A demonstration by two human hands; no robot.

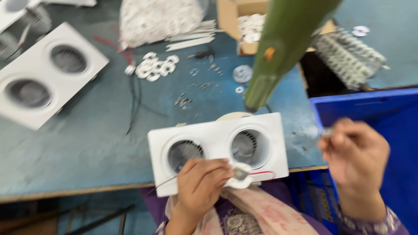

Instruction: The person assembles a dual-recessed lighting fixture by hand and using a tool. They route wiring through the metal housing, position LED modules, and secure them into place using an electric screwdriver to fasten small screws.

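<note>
The left hand (201, 182) pinches a small part against a white twin-hole housing (217, 148) on the surface (87, 139); the right hand (355, 154) hovers over a blue bin (383, 109).

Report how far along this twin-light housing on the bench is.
Done: nothing I can confirm; motion blur hides detail. In hand: the left hand holds a small white ring part with a red wire against the white double housing; the right hand pinches something small. Left: a second housing and loose white rings wait on the table.
</note>
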